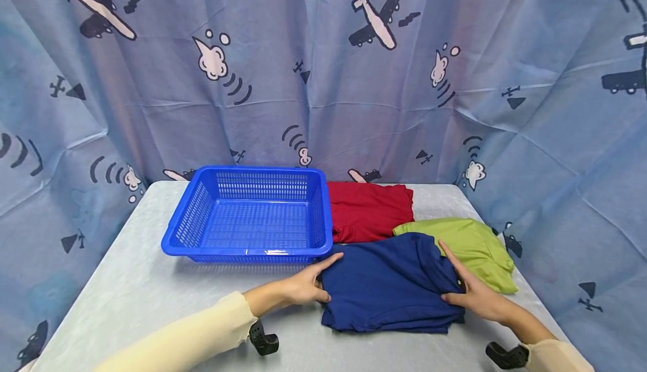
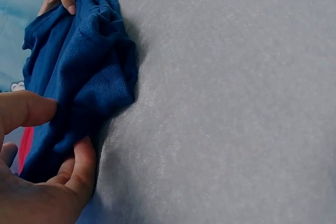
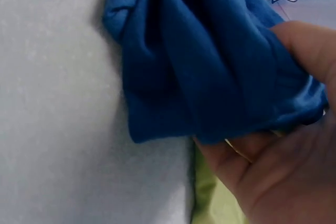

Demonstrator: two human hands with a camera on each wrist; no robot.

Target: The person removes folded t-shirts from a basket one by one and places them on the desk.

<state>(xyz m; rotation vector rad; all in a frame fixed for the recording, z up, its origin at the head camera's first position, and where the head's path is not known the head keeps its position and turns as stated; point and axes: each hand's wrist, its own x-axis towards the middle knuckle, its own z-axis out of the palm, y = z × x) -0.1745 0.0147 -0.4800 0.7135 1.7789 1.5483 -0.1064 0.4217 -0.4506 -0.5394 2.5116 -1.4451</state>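
A folded navy blue garment [image 1: 386, 287] lies at the front of the table, slightly rumpled on its right side. My left hand [image 1: 305, 285] grips its left edge; in the left wrist view the thumb [image 2: 31, 109] is on the cloth and the fingers [image 2: 81, 169] tuck under it. At the opposite edge my right hand [image 1: 477, 296] holds the garment, with the thumb [image 3: 307, 45] on top and fingers beneath in the right wrist view. Loose folds of the navy cloth [image 3: 205, 66] hang between them. Its exact kind cannot be told.
A blue plastic basket [image 1: 263, 251] with nothing in it stands left of the garments. Folded red cloth [image 1: 371, 209] lies behind the navy one, and folded lime green cloth [image 1: 470, 248] lies at the right. A patterned curtain [image 1: 323, 80] surrounds the white table [image 1: 126, 304].
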